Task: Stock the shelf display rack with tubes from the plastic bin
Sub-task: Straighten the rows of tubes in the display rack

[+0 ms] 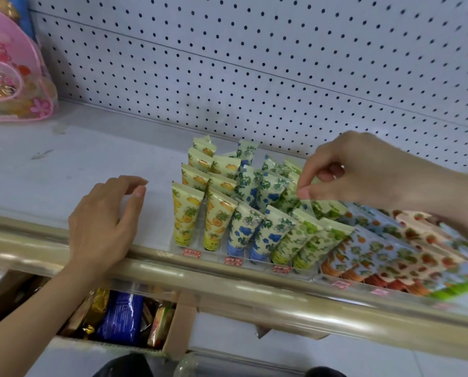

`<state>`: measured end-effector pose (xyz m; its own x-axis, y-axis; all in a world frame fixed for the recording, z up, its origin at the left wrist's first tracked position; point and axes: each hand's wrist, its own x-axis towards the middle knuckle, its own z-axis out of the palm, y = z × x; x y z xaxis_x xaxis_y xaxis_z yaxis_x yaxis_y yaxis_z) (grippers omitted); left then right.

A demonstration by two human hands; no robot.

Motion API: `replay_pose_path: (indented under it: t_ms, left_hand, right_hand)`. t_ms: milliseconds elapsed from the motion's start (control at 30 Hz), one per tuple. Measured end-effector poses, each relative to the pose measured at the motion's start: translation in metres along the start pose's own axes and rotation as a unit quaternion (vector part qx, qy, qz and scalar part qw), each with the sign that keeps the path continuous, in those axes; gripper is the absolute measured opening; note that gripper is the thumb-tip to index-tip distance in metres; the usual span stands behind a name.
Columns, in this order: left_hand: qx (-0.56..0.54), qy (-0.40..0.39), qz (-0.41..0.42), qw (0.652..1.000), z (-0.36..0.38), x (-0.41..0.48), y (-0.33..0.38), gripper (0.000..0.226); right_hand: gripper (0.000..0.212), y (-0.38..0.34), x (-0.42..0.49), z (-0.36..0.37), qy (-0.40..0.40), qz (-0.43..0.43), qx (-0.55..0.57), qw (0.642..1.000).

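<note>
A clear display rack (254, 261) stands on the white shelf and holds several tubes in rows: yellow pineapple tubes (185, 216) on the left, blue flower tubes (242, 227) in the middle, green tubes (310, 240) on the right. My right hand (363, 172) hovers over the green rows and pinches the top edge of a green tube (302, 202) between thumb and forefinger. My left hand (105, 219) rests on the shelf edge left of the rack, fingers loosely curved, holding nothing. The plastic bin is not in view.
A second tray of orange and strawberry patterned tubes (390, 257) lies right of the rack. A pink bag (12, 77) sits at the shelf's far left. A beige rail (227, 284) edges the shelf. Below it is a cardboard box of packets (124, 319). Pegboard (254, 63) backs the shelf.
</note>
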<state>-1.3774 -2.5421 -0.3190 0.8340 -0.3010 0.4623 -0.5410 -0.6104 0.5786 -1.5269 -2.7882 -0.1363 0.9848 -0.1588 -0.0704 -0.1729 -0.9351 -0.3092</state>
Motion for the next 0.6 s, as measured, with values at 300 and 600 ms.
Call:
replay_pose_path:
  t_ms: [300,600]
  left_hand:
    - [-0.145,0.056,0.023,0.988,-0.026,-0.025,0.022,0.024]
    - [-0.025,-0.077,0.05,0.995,-0.005,-0.082,0.027,0.057]
  right_hand:
    - [0.017,0.003,-0.022,-0.002,0.036,0.054,-0.08,0.995]
    - [0.025,0.003,-0.017,0.018,0.049,0.094,-0.127,0.986]
